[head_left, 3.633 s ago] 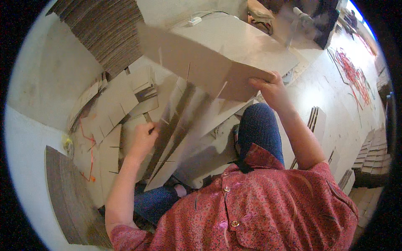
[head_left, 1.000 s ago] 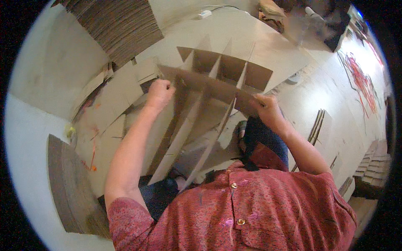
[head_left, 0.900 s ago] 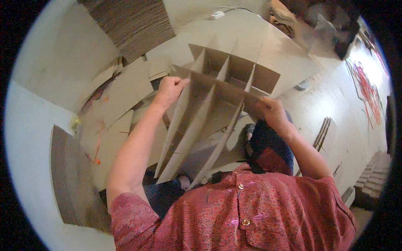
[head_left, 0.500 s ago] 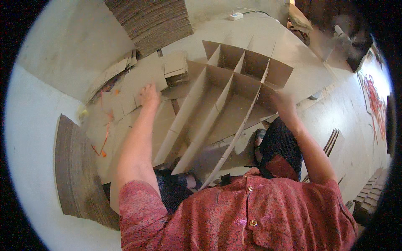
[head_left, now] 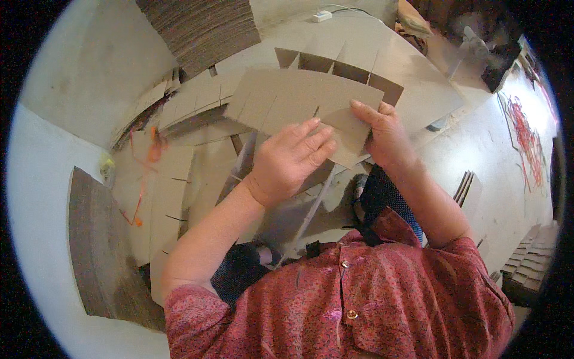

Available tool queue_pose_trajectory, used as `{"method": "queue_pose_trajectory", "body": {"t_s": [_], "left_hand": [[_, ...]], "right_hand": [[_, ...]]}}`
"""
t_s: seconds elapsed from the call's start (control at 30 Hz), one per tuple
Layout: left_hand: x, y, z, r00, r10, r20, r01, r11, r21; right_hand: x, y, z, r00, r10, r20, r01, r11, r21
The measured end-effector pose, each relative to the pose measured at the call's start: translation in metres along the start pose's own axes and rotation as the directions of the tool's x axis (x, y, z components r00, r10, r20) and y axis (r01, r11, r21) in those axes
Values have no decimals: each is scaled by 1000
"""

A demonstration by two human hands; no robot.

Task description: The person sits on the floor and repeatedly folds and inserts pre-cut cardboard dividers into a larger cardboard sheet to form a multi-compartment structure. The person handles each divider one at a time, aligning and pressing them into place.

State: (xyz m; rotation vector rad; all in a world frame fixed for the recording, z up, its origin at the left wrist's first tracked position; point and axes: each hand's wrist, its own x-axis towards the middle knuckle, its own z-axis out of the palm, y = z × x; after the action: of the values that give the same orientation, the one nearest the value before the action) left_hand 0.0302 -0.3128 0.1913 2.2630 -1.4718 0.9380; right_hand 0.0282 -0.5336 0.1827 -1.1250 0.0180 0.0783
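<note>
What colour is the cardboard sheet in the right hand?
Cardboard sheet: plain light brown, best seen in the head view.

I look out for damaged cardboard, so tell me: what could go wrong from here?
Two risks stand out.

The cardboard sheet might crease or tear at its cut slots if the right hand, pinching its right end, and the left hand, resting on its near side, press unevenly.

In this view the sheet also hides much of the cardboard grid, so a bump that bends the grid's thin walls could go unnoticed.
</note>
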Motion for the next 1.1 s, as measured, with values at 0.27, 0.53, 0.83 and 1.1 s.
{"method": "queue_pose_trajectory", "body": {"t_s": [0.27, 0.53, 0.83, 1.1], "left_hand": [[-40, -104, -34, 600, -713, -364, 717, 680, -152], [-51, -118, -28, 472, -872, -129, 725, 467, -507], [-95, -125, 6, 320, -941, 110, 811, 212, -545], [-51, -38, -26, 578, -816, -1, 805, 571, -162]], "right_hand": [[-50, -12, -32, 907, -390, 161, 402, 683, -610], [-65, 10, -32, 914, -385, 127, 378, 695, -612], [-64, 57, -47, 957, -231, 173, 286, 667, -688], [-62, 10, -32, 797, -436, 417, 560, 278, -780]]}}
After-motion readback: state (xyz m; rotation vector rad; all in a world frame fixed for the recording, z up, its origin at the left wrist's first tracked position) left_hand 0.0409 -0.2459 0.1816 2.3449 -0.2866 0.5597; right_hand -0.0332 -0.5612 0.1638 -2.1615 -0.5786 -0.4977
